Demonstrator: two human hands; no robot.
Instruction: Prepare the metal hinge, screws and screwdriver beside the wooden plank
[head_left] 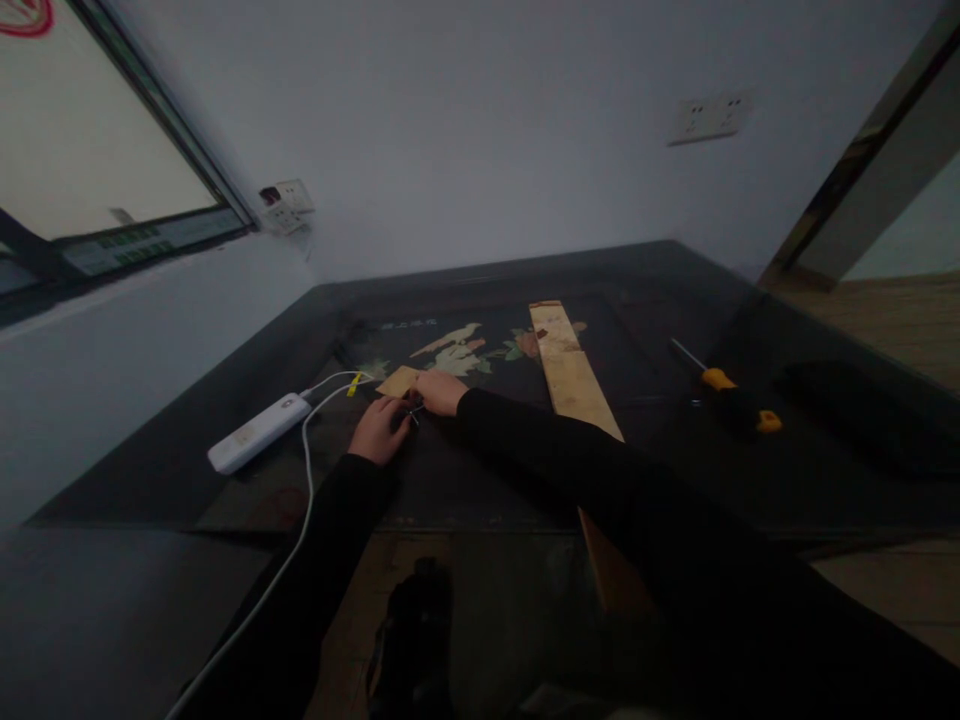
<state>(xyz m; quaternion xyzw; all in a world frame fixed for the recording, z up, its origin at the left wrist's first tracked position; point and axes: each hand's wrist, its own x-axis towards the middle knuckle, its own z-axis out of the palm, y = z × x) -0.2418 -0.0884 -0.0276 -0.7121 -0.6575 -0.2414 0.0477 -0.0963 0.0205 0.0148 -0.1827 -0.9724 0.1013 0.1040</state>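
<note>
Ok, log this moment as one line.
left hand: on small dark item, unclear | right hand: on small wood piece | long plank, screwdriver: untouched

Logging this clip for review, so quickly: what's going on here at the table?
A person in black sleeves leans over a dark table with a painted panel. Both hands meet at a small tan wooden piece: the right hand presses on it, while the left hand works a small dark item beside it, too dim to identify. A long wooden strip lies under the right forearm. A white power bank with its cable sits to the left, and a yellow-handled screwdriver lies untouched to the right.
</note>
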